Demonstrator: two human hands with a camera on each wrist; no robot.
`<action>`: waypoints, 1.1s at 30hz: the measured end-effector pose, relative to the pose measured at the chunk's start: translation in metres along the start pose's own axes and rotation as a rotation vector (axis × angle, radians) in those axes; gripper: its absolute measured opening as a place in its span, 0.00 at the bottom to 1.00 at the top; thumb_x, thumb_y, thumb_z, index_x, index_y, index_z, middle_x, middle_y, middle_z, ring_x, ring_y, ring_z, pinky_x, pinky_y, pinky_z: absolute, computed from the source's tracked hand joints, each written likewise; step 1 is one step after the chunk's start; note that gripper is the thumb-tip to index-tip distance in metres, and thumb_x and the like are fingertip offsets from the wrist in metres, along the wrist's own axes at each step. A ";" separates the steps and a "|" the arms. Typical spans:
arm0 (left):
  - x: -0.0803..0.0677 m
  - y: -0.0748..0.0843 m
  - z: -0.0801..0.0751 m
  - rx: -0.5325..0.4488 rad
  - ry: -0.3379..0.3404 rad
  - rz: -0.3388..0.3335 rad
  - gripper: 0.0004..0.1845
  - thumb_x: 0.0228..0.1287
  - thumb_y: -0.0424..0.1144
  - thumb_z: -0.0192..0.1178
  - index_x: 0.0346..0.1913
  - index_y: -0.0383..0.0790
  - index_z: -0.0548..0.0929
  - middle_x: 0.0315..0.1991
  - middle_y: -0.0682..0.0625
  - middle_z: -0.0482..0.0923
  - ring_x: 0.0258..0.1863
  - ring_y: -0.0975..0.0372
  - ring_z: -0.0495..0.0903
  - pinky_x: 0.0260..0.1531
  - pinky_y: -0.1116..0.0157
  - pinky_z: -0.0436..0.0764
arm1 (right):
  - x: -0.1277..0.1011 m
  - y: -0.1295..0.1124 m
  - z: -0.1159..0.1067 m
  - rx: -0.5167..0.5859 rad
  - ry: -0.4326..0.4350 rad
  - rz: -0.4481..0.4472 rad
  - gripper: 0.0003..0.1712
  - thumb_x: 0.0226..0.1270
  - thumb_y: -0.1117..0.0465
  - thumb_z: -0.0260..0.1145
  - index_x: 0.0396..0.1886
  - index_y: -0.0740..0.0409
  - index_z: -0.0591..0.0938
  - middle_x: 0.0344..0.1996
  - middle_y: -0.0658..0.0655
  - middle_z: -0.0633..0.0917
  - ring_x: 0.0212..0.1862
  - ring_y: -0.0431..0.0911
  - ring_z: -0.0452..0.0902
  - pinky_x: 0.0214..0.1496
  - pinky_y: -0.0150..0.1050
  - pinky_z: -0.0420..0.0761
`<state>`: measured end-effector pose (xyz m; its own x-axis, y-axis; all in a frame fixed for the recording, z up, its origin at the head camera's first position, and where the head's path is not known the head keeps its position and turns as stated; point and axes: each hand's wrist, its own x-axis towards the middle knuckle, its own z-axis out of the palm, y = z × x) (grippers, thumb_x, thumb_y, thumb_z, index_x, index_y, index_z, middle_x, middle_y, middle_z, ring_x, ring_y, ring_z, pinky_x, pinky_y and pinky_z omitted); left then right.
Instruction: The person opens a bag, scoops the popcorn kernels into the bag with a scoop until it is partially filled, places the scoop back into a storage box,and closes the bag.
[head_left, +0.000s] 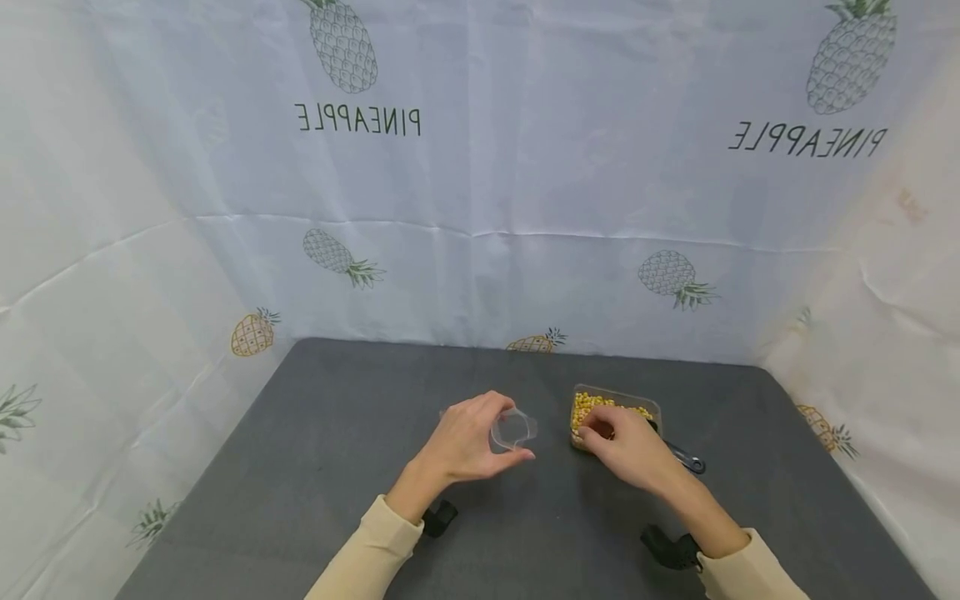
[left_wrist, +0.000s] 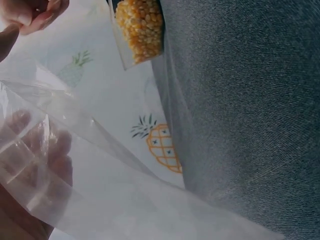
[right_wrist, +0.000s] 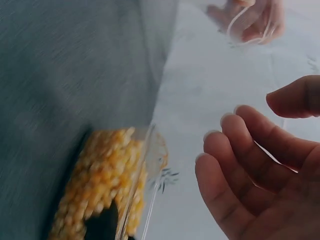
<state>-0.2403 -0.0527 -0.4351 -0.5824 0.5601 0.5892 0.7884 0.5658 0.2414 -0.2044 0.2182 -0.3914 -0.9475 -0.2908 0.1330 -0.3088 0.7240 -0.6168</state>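
A person's left hand [head_left: 467, 440] holds a clear plastic bag [head_left: 514, 430] above the desk [head_left: 360, 433]. The thumb and fingers are curved round the bag, spreading its mouth into a rounded opening that faces up between them. In the left wrist view the thin, creased film spreads across the lower part, with some of the fingers showing through it.

Just to the right is a clear container [head_left: 617, 393] of yellow corn kernels [right_wrist: 100, 175], which stands on the desk toward its far side. The right hand [head_left: 628, 446] hovers over the near part of the container and hides some of the kernels. It holds nothing: its fingers are loosely bent, side by side, and the thumb is apart from them. In the right wrist view the fingertips are clear of both the container and the bag. A dark handle [head_left: 687, 458] slopes out over the container's right side; its other end is among the kernels.

Both arms wear cream sleeves [head_left: 367, 546], and a black strap [head_left: 441, 518] shows at each wrist. Behind the desk hangs a white cloth [head_left: 480, 183] printed with pineapples and mirrored lettering.
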 end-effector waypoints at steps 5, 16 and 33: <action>-0.001 -0.003 0.001 -0.002 -0.009 0.006 0.29 0.56 0.60 0.73 0.50 0.42 0.81 0.38 0.53 0.81 0.34 0.65 0.80 0.34 0.65 0.80 | -0.006 0.009 -0.006 -0.106 0.024 -0.005 0.07 0.73 0.60 0.64 0.41 0.56 0.87 0.32 0.46 0.83 0.34 0.40 0.78 0.38 0.44 0.78; -0.002 -0.005 0.007 -0.015 -0.016 -0.004 0.26 0.58 0.57 0.72 0.50 0.42 0.82 0.40 0.53 0.82 0.36 0.63 0.82 0.35 0.64 0.81 | -0.023 0.032 -0.013 -0.361 0.138 -0.009 0.19 0.71 0.52 0.69 0.51 0.63 0.86 0.48 0.61 0.85 0.53 0.61 0.78 0.50 0.60 0.78; 0.001 -0.002 0.009 -0.034 -0.059 -0.032 0.26 0.60 0.57 0.71 0.51 0.42 0.82 0.41 0.50 0.83 0.37 0.62 0.82 0.36 0.62 0.82 | -0.047 0.077 -0.012 -0.350 0.239 0.060 0.32 0.66 0.49 0.73 0.58 0.71 0.79 0.53 0.70 0.79 0.56 0.68 0.73 0.52 0.65 0.73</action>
<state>-0.2442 -0.0481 -0.4423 -0.6175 0.5768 0.5348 0.7746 0.5640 0.2861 -0.1851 0.2951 -0.4355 -0.9446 -0.1185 0.3061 -0.2231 0.9158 -0.3340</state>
